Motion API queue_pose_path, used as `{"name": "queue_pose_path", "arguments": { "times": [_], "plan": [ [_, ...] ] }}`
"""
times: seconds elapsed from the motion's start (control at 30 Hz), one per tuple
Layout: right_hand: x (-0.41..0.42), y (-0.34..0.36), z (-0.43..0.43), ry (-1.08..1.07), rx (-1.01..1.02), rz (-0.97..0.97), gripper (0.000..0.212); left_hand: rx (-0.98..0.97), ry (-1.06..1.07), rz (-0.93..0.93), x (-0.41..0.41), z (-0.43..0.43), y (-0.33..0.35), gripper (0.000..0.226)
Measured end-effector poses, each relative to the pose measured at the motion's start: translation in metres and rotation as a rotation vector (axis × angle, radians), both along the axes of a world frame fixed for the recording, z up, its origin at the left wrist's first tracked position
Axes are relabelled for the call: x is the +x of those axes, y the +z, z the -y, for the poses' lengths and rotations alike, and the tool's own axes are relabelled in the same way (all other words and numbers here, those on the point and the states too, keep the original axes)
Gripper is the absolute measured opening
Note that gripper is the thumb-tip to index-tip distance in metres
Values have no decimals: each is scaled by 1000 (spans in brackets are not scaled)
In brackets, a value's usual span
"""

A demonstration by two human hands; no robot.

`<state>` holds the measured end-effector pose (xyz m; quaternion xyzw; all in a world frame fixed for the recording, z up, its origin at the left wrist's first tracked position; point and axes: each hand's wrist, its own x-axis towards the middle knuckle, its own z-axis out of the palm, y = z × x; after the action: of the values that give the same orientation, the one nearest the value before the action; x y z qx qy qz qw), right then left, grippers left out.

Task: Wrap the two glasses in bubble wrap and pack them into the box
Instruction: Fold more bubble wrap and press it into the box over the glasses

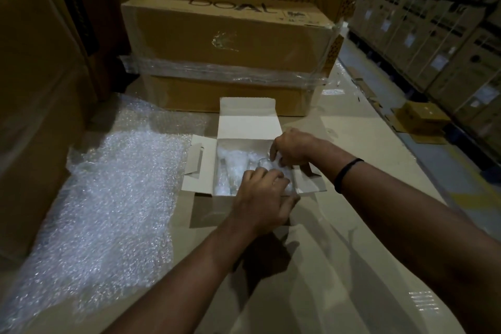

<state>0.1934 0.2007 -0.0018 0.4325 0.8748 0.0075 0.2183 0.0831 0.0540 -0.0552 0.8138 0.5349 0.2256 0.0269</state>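
A small white box [248,125] stands open on the cardboard surface, its lid flap raised at the back and side flaps spread. One bubble-wrapped glass [230,171] lies in its left half. A second wrapped glass [267,164] sits in the right half, mostly covered by my hands. My left hand [264,198] curls over its near end at the box's front edge. My right hand [291,148] grips its far end with bent fingers.
A large sheet of bubble wrap [108,198] lies spread to the left of the box. A long brown carton [225,43] banded with clear film stands right behind it. Tall cartons rise at the left; stacked pallets of boxes [433,35] line the aisle at right.
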Motion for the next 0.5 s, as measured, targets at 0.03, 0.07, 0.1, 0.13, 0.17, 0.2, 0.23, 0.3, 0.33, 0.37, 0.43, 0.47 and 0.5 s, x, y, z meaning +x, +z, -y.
{"name": "queue_pose_path", "arguments": {
  "times": [0.03,0.07,0.1,0.13,0.17,0.2,0.23,0.3,0.33,0.37,0.43,0.47,0.5],
  "plan": [
    [0,-2,1,13,22,2,32,47,2,22,0,1,-2,49],
    [-1,-5,2,22,41,2,33,43,-2,3,1,1,-1,49],
    [-2,-7,3,29,56,7,33,-5,-2,-29,2,1,1,51],
    [-3,-9,3,34,68,14,33,-75,3,-55,5,1,5,54],
    [-4,-9,4,42,77,20,32,-143,11,-73,7,0,9,55],
    [-5,-8,4,45,82,15,31,-194,19,-88,10,-1,13,56],
    [-5,-5,3,38,78,-19,29,-241,28,-103,14,-1,16,57],
    [-4,2,1,-60,26,-239,18,-334,57,-127,19,-1,19,57],
    [-5,7,-1,-132,-13,-371,15,-373,70,-128,21,0,19,58],
    [-7,13,-1,-198,-47,-468,20,-405,81,-122,22,0,20,58],
    [-12,21,-1,-289,-116,-500,45,-464,95,-95,24,-1,20,58],
    [-15,22,1,-325,-156,-459,56,-475,99,-77,24,-1,21,58],
    [-18,20,2,-360,-194,-414,64,-468,101,-59,23,-1,20,57]
  ]
}}
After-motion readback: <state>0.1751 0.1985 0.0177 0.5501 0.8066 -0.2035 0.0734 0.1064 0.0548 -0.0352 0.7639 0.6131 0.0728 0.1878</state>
